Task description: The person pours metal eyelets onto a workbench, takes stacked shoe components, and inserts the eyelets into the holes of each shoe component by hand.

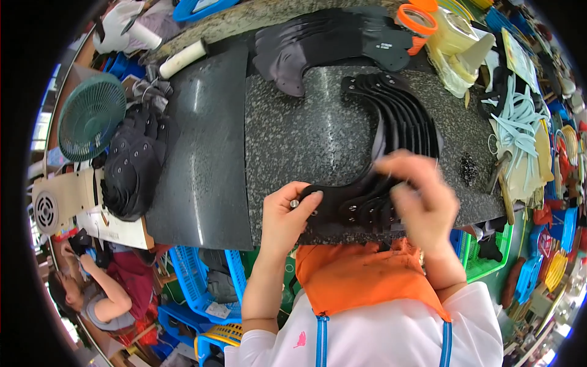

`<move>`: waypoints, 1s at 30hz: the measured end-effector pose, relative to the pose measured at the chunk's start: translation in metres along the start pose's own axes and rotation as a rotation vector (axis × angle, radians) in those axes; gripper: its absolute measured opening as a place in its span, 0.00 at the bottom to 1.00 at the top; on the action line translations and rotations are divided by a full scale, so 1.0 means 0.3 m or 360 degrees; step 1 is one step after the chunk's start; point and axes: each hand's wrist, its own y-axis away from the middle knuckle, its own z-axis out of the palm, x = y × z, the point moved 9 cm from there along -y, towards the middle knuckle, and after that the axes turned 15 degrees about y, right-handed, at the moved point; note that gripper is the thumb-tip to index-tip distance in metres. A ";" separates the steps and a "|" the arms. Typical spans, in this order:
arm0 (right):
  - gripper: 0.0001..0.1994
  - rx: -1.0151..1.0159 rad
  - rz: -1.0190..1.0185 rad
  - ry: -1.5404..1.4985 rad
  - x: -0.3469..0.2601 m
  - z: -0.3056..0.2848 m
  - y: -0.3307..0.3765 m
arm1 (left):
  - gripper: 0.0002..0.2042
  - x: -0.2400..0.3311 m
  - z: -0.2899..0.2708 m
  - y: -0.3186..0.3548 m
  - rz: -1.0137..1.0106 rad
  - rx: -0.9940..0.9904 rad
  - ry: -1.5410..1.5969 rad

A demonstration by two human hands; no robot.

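My left hand (pixel 285 215) pinches the near left end of a black curved piece (pixel 339 197) between thumb and fingers. A small silver metal cylinder (pixel 295 203) pokes out between those fingers. The piece lies at the front of a fanned stack of similar black curved pieces (pixel 400 113) with metal-ringed holes at their ends. My right hand (pixel 426 199) is over the right side of the stack, fingers bent and smeared by motion; what they hold, if anything, cannot be made out. The stack rests on a speckled stone slab (pixel 293 131).
Farther back lies another stack of dark curved pieces (pixel 330 46). Small black fittings (pixel 469 169) and a hammer (pixel 500 174) are on the right, near pale blue strips (pixel 516 122). More black pieces (pixel 137 162) and a green fan (pixel 92 117) stand left. A person (pixel 104 293) works lower left.
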 end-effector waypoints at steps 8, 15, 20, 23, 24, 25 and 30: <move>0.35 -0.0136 0.0812 0.0186 0.470 -0.042 0.117 | 0.24 0.024 0.154 -0.149 -0.0275 -0.1306 -0.0668; 0.32 -0.0132 0.1077 -0.0928 0.404 0.069 0.223 | 0.42 0.002 0.503 -0.163 0.0240 -0.1393 -0.0637; 0.35 -0.0200 0.0742 -0.1381 0.243 0.099 -0.002 | 0.40 0.336 0.536 -0.100 0.1050 -0.1168 -0.1597; 0.28 -0.0204 0.0636 -0.1638 0.278 0.242 -0.308 | 0.39 0.477 0.546 -0.270 0.1248 -0.0759 -0.1867; 0.24 -0.0208 0.0585 -0.1770 0.310 0.300 -0.406 | 0.39 0.495 0.536 -0.334 0.1338 -0.0645 -0.1939; 0.21 -0.0232 0.0597 -0.1811 0.339 0.335 -0.479 | 0.41 0.497 0.536 -0.381 0.1474 -0.0588 -0.1974; 0.17 0.0127 -0.0010 0.0098 0.344 0.213 -0.396 | 0.38 0.295 0.472 -0.555 0.1519 -0.0520 -0.2320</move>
